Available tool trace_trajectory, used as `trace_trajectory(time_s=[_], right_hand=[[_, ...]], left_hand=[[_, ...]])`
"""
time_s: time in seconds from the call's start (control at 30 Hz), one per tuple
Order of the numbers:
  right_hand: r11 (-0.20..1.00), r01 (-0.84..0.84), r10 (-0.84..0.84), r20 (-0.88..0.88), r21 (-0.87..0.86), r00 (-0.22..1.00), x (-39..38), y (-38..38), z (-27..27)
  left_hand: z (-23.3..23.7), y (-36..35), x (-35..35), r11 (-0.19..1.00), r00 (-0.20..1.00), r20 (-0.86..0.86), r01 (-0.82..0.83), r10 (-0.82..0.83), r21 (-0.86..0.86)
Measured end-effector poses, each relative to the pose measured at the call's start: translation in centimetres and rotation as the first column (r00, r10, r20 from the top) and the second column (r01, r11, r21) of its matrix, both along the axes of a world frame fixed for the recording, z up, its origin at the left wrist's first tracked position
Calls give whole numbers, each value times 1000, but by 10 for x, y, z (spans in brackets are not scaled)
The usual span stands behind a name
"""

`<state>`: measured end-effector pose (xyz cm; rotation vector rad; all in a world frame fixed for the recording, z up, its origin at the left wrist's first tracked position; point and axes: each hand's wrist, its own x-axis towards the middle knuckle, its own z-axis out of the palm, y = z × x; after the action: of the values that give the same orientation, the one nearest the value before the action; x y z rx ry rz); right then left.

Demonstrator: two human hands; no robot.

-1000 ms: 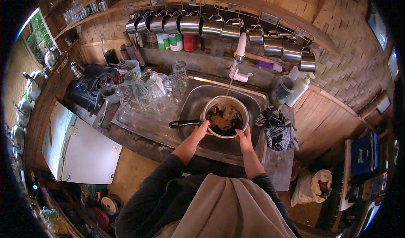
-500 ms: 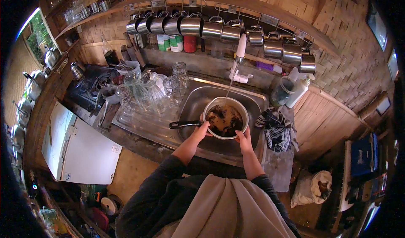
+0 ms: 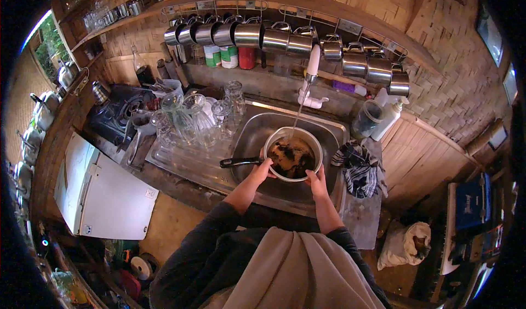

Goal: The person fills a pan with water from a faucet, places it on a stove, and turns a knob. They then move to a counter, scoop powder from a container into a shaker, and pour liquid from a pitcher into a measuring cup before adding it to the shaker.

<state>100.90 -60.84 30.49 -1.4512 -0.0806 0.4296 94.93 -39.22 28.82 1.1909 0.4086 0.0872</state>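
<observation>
A saucepan point(image 3: 320, 154) is held over the steel sink point(image 3: 252, 136) between both my hands. Brown liquid with dark grounds or powder point(image 3: 290, 158) floating in it fills part of the pan. My left hand point(image 3: 264, 169) grips the rim near the base of the black handle, which points left. My right hand point(image 3: 316, 180) grips the opposite lower right rim, thumb on top. A thin stream of water runs from the white tap point(image 3: 312, 98) into the pan. The fingers beneath the pan are mostly hidden.
Upturned glasses point(image 3: 197, 122) crowd the drainboard left of the sink. A checked cloth point(image 3: 361, 169) lies on the right edge, near a pump bottle point(image 3: 390, 117). Steel mugs point(image 3: 249, 35) hang in a row above. A gas stove point(image 3: 123, 111) stands at the left.
Water keeps running into the pan, and the brown and dark patches on the liquid's surface have shifted. My hands and the pan stay in nearly the same place.
</observation>
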Motion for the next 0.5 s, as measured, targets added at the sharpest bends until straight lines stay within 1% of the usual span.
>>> trace_trajectory(time_s=[0.17, 0.2, 0.27, 0.37, 0.5], right_hand=[[1000, -7, 7, -2, 3, 1000, 1, 0, 0], [1000, -21, 21, -4, 10, 1000, 2, 0, -1], [1000, -22, 22, -8, 6, 1000, 2, 0, -1], [1000, -22, 22, -11, -10, 1000, 0, 1, 2], [999, -22, 22, -22, -23, 1000, -1, 0, 6]], left_hand=[[-12, 0, 4, 999, 997, 79, -26, 23, 35], [-13, 1, 4, 999, 997, 79, -26, 23, 35], [-11, 2, 4, 1000, 1000, 17, -15, 15, -1], [-3, 1, 1, 999, 1000, 13, -2, 2, -36], [-2, 1, 0, 1000, 1000, 25, 6, -5, -31]])
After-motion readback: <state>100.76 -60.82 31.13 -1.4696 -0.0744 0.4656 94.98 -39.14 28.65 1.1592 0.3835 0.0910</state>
